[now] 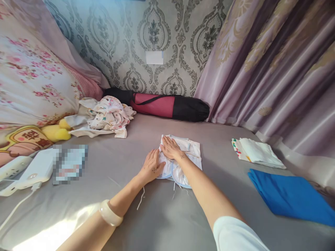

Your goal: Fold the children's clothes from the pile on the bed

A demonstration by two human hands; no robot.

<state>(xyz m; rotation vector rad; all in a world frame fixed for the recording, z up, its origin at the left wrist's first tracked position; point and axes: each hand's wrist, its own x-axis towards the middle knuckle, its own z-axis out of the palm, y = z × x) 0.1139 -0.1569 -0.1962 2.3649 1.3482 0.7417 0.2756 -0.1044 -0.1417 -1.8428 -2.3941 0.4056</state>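
Observation:
A small white baby garment with pale blue edging and thin tie strings lies on the grey sheet, partly folded. My left hand rests on its left side, fingers stretched out and flat. Farther up, my right hand presses flat on its upper left part, with the fingers extended. Neither hand grips the cloth. Both hands and my right forearm hide some of the garment. Loose strings hang out over the sheet at its near edge.
Crumpled baby clothes lie at back left, near a yellow plush toy. A white power bank with a cable is at left. Folded white cloth and blue fabric lie right. A black-and-red long bag lines the wall.

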